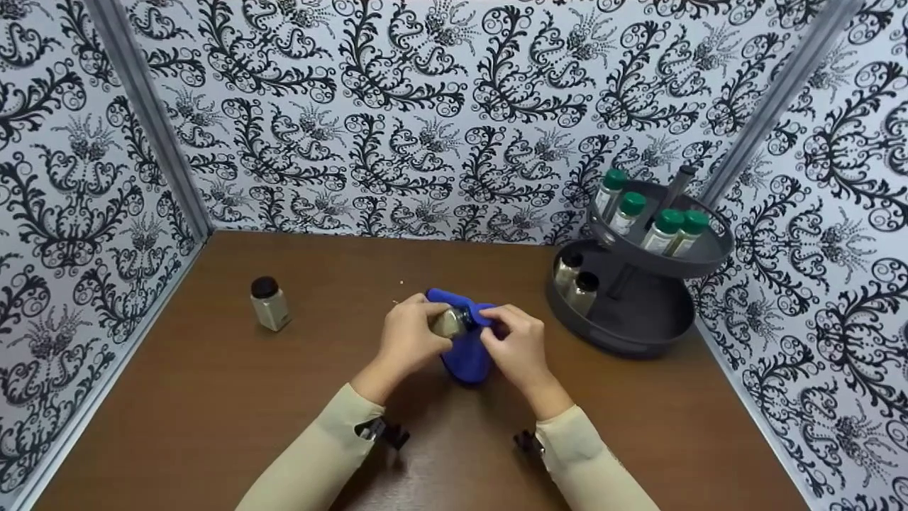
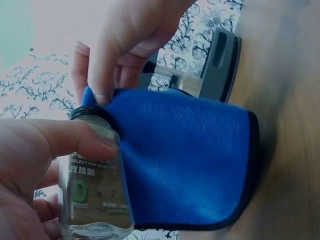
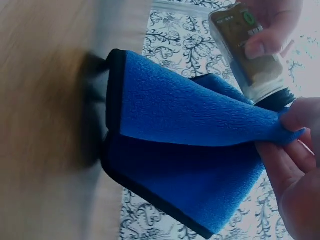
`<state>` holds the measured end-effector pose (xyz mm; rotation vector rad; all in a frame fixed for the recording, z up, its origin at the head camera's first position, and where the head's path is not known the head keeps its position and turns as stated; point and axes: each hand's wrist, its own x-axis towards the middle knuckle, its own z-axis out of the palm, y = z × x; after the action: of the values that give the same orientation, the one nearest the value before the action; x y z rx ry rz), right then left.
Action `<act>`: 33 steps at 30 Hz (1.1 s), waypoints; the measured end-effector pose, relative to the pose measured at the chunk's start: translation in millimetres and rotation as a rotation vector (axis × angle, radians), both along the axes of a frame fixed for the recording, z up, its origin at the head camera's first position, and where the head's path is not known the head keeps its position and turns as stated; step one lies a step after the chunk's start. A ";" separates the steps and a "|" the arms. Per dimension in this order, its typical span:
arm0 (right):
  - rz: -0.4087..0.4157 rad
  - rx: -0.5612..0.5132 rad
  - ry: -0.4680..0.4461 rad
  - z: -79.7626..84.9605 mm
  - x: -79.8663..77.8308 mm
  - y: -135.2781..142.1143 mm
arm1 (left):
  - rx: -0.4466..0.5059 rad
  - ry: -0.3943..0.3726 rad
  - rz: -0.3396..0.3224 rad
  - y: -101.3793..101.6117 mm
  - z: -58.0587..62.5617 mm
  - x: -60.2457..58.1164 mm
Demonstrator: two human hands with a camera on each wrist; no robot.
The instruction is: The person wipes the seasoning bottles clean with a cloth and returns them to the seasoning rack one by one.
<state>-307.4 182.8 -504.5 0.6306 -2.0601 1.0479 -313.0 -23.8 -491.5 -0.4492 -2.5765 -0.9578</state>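
Note:
In my left hand (image 1: 411, 332) I grip a squarish glass spice jar (image 2: 97, 185) with a black lid and brownish powder inside. It is tilted in the head view, its lid toward the right hand. My right hand (image 1: 519, 344) pinches a blue cloth (image 3: 190, 110) with dark edging between thumb and fingers. The pinched part of the cloth touches the jar's lid (image 3: 275, 100). From there the rest of the cloth hangs down in folds, as the left wrist view shows. Part of the lid is hidden behind the cloth and fingers.
Another black-lidded jar (image 1: 269, 305) stands on the brown table (image 1: 284, 411) at the left. A dark two-tier round rack (image 1: 624, 319) stands at the back right. Several green-capped jars (image 1: 667, 231) are on its upper tier, and two black-capped jars (image 1: 583, 292) on the lower. Patterned walls enclose the table.

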 end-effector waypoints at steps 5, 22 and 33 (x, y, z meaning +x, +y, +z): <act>0.005 -0.055 0.113 4.1 5.2 -2.8 | -0.020 0.001 -0.033 3.7 0.6 2.6; 0.025 -0.075 0.231 13.0 7.5 -5.3 | 0.053 0.062 -0.017 -3.4 20.6 16.0; 0.093 0.012 0.328 22.9 14.9 -5.3 | -0.009 0.149 -0.007 2.9 15.5 13.9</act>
<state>-292.5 177.5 -481.5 0.8504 -1.7669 0.9159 -299.1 -20.9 -476.0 -0.5116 -2.4479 -0.8812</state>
